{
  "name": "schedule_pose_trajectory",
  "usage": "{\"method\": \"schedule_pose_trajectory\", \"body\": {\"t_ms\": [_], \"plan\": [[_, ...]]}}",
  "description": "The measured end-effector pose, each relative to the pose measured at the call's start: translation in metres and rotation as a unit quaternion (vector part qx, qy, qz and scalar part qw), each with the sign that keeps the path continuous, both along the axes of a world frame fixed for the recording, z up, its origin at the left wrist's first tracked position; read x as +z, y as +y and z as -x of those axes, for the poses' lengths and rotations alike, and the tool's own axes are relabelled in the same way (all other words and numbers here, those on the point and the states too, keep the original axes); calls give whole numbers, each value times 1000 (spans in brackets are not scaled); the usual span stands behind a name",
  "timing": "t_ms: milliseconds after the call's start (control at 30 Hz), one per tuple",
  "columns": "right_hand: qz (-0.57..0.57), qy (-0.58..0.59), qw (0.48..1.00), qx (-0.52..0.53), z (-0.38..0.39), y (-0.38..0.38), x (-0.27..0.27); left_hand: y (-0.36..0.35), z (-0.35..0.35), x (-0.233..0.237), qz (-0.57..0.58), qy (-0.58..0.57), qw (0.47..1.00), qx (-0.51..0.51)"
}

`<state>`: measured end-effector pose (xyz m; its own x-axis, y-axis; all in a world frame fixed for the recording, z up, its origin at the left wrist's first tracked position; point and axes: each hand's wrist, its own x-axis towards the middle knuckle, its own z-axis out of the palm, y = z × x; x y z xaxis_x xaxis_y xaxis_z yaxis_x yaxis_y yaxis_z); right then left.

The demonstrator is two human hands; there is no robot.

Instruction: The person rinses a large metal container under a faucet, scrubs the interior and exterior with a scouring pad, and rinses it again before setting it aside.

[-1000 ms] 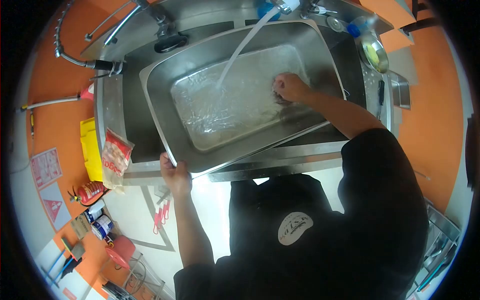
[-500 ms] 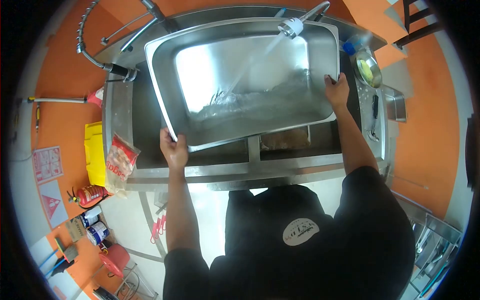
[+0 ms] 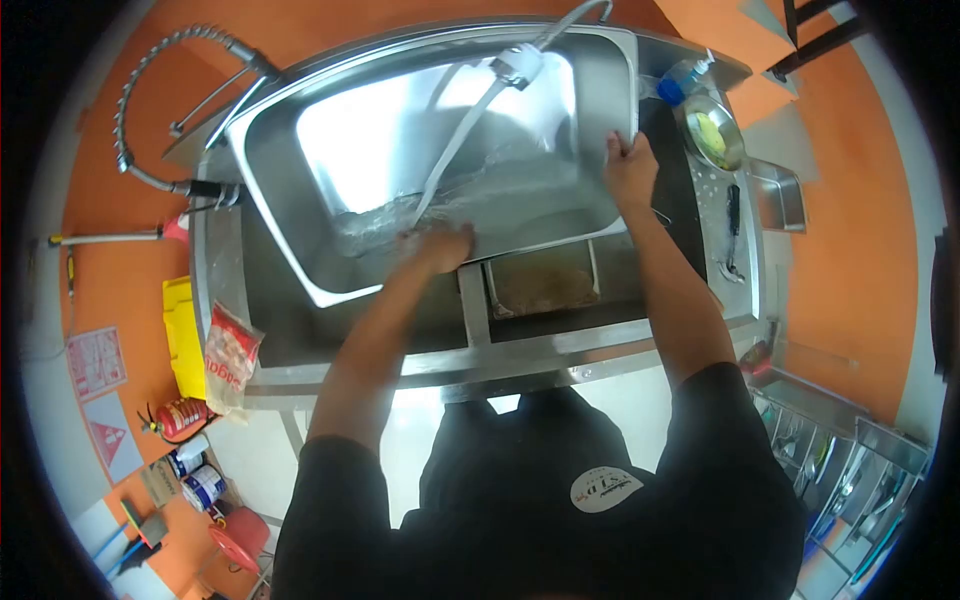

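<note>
A large, deep stainless steel pan [image 3: 590, 110] lies tilted over the sink, with water pooled along its near side. Water streams into it from the faucet [image 3: 517, 66]. My right hand [image 3: 632, 175] grips the pan's right rim, thumb over the edge. Smeared by motion, my left hand [image 3: 440, 248] is at the pan's near rim, close to where the stream lands; its fingers are blurred. Below the near rim, a brownish block in a clear wrapping or tray [image 3: 545, 280] sits in the right basin.
A spring-hose sprayer [image 3: 215, 190] stands at left, near a sagu packet [image 3: 232, 355] on the counter edge. At right are a metal bowl [image 3: 738, 150] with something yellow-green, a blue-capped bottle [image 3: 672, 90] and a black-handled tool [image 3: 733, 215]. A divider [image 3: 475, 305] separates the basins.
My left hand has let go of the pan's lower left corner and moved right to its near rim. My right hand keeps its grip. The view has shifted, and the pan appears further left.
</note>
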<state>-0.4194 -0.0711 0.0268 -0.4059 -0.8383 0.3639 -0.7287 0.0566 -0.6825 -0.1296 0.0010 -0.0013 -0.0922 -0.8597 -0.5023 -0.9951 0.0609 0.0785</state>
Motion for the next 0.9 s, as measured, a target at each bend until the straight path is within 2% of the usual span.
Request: {"method": "schedule_pose_trajectory", "body": {"t_ms": [100,167,267,300,367,433,500,633,700,733,767,800,833,900], "plan": [[6,-8,1000,26,-6,-1,-6,-29,70,-66,-63,180,979,-74],[15,-17,999,28,-17,2,-10,-42,130,-30,-112,108,971,-183],[13,-29,999,35,-24,8,-4,-54,176,-20,-107,144,967,-182],[1,-32,999,35,-25,10,-2,-50,171,-19,-110,143,967,-180],[13,-55,998,38,-20,10,-12,-40,140,-17,-96,284,952,-62],[33,-79,996,37,-13,9,-17,-45,91,-7,-162,248,946,-132],[-1,-56,998,31,-8,12,-17,-35,43,0,-152,213,956,-132],[-32,-60,998,9,0,7,-15,-17,-87,-12,-60,298,939,-163],[-18,-57,997,48,10,4,-12,-9,-126,23,-43,160,972,-167],[-17,-57,997,52,10,6,-6,-8,-123,41,-42,160,973,-164],[-35,-34,997,51,8,11,3,-4,-116,60,-82,12,985,-150],[-48,-11,997,53,7,13,12,-1,-114,71,-118,-136,975,-130],[-42,-7,997,60,9,14,12,3,-123,62,-112,-133,977,-122],[-76,-10,995,61,20,18,-2,14,-142,34,45,-257,938,-230]]}}
